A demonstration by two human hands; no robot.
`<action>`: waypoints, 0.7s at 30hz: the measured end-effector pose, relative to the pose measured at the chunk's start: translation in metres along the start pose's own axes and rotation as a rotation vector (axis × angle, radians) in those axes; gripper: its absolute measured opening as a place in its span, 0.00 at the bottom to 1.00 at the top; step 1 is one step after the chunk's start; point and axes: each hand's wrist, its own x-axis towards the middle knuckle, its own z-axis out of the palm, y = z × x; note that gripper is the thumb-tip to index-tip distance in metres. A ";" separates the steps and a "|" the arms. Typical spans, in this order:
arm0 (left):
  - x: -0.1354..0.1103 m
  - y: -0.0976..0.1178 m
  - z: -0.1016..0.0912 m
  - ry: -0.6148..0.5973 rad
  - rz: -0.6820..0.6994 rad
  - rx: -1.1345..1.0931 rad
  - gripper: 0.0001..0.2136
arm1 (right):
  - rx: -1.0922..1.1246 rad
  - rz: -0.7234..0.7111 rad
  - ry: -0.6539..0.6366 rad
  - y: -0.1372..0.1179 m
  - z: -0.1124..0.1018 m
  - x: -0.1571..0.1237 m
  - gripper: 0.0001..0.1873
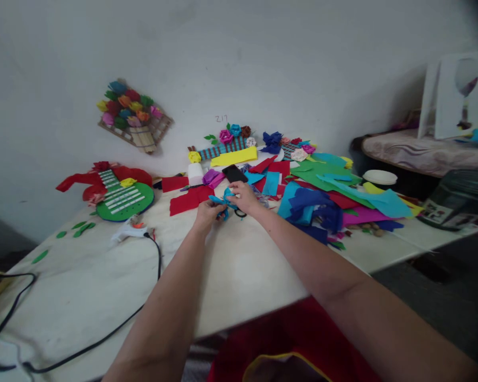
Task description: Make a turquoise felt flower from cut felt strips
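Both my hands are over the middle of the white table, at a light blue crepe paper flower (228,196). My left hand (209,213) pinches its lower left side, where narrow blue ends stick out. The fingers of my right hand (242,196) are closed on its upper right edge. How the paper is folded between the fingers is too small to make out. Just below my right hand lies a small black ring-shaped thing (240,213). Red paper pieces (189,201) lie left of the flower, and a black phone (235,173) is right behind it.
A white glue gun (130,231) with a black cable (159,260) lies at left, near a green and red guitar-shaped craft (123,199). Coloured paper sheets (322,178) pile up at right. A large jar (458,199) stands at the right edge. Paper-flower crafts (225,146) rest against the wall.
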 end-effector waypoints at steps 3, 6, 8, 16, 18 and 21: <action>0.001 -0.001 0.000 0.037 -0.006 -0.008 0.11 | -0.110 -0.036 0.042 -0.009 -0.005 -0.003 0.06; 0.000 0.002 -0.001 0.049 -0.008 -0.023 0.11 | -0.157 -0.053 0.040 -0.015 -0.010 -0.005 0.07; -0.003 0.006 -0.001 0.051 -0.019 -0.035 0.11 | -0.160 -0.042 0.012 -0.017 -0.011 -0.006 0.08; -0.003 0.008 -0.002 0.040 -0.065 -0.074 0.11 | -0.098 -0.065 -0.090 -0.020 -0.010 -0.008 0.10; -0.002 0.006 -0.002 0.045 -0.066 -0.068 0.12 | -0.098 -0.044 -0.103 -0.021 -0.010 -0.007 0.10; 0.000 0.004 -0.003 0.053 -0.061 -0.061 0.12 | -0.071 0.004 -0.109 -0.022 -0.010 -0.006 0.09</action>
